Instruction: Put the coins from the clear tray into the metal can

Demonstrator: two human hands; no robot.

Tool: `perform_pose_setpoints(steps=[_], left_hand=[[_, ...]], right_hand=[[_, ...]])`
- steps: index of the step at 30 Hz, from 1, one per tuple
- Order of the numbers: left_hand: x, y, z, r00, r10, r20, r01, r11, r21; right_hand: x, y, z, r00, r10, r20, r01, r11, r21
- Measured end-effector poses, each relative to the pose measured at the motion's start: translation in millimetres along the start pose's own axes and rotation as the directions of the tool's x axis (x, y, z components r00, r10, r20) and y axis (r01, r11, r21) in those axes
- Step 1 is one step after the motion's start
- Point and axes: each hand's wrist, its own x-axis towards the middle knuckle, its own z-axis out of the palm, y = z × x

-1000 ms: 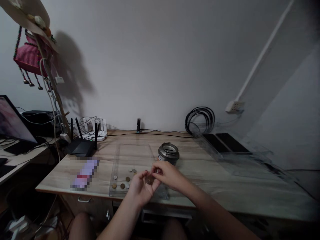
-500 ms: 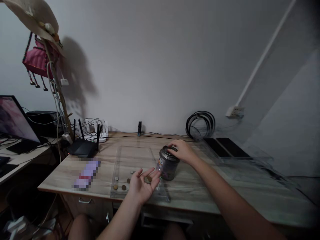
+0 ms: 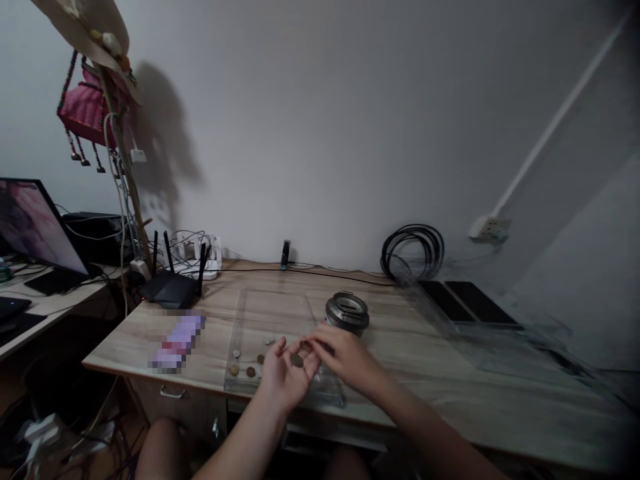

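Observation:
My left hand (image 3: 287,377) is turned palm up, fingers slightly curled, with a coin (image 3: 297,361) lying on it. Over its fingertips my right hand (image 3: 345,357) is closed in a pinch on another coin (image 3: 306,346), partly covered by the fingers. Just behind the right hand stands a round metal tin (image 3: 347,311) with a slot in its lid; the hand hides its lower front. Below both hands lies a clear plastic tray (image 3: 273,300), and several coins (image 3: 251,371) rest in its left part.
A black router (image 3: 173,289) and a blurred purple item (image 3: 180,340) are on the left of the desk. Coiled black cable (image 3: 413,252) leans on the wall. Two dark panels (image 3: 465,303) lie on clear plastic at right. A small dark bottle (image 3: 285,255) stands at the back.
My right hand has left the tin's lid and come down to the left palm, where it pinches a coin. The whole view has shifted slightly.

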Motion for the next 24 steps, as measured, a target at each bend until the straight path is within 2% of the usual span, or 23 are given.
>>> perform_pose_setpoints(steps=[4,6,8,11,18,24], left_hand=[[-3,-1,3.0,0.999,-0.03,-0.018,0.03,1.0,-0.003],[-6,1,3.7,0.999,-0.022,-0.029,0.022,1.0,-0.014],[-8,3,3.8,0.999,-0.017,-0.031,0.017,1.0,-0.022],[-8,5,3.3,0.998,-0.005,-0.057,0.003,1.0,-0.02],[-3,8,-5.6,1.0,-0.007,-0.026,0.007,1.0,0.004],[-7,14,-4.8,0.999,0.028,0.029,-0.027,1.0,-0.002]], right_hand=[[18,49,-41,0.963,0.158,-0.22,-0.204,0.957,-0.208],[24,74,-58,0.954,0.233,-0.188,-0.286,0.896,-0.339],[28,91,-67,0.955,0.286,-0.075,-0.29,0.861,-0.417],[30,97,-67,0.954,0.301,0.009,-0.265,0.856,-0.443],[30,99,-49,0.969,0.245,-0.03,-0.237,0.891,-0.388],[25,114,-46,0.944,0.316,-0.093,-0.329,0.923,-0.199]])
